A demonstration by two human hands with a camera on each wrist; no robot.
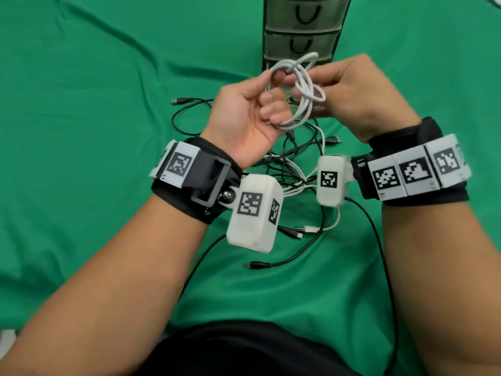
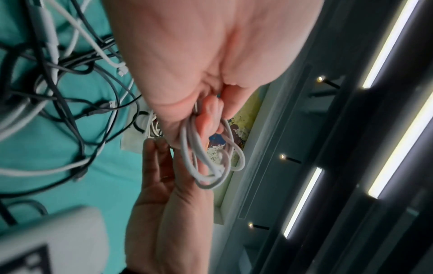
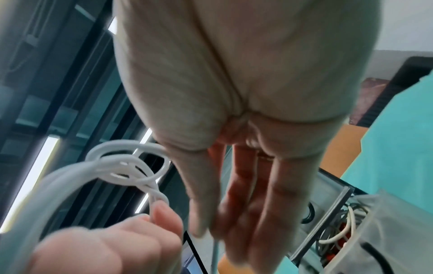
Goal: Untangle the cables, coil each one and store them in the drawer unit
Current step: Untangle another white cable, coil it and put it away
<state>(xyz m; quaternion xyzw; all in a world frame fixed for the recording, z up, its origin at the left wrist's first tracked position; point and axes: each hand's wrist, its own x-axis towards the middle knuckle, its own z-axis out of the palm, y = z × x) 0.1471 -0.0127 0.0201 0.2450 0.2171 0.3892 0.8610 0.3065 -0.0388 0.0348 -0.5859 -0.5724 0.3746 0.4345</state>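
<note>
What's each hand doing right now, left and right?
Left hand: fingers curled round the coiled white cable, holding it.
Right hand: at the same coil; the wrist view shows straight fingers, so whether it grips cannot be told.

Thin white cable (image 1: 301,101), looped into a loose coil, held aloft. Tangle of black and white cables (image 1: 295,169) sprawled on green surface (image 1: 95,104). Dark translucent plastic drawer unit (image 1: 303,31) upright behind.

Head cam: high, looking down-forward over both forearms at green cloth (image 1: 95,104). Wrist cams: very close under palms, aimed along fingers, tilted up. All share coiled white cable (image 1: 303,88) (image 2: 211,163) (image 3: 121,166).
</note>
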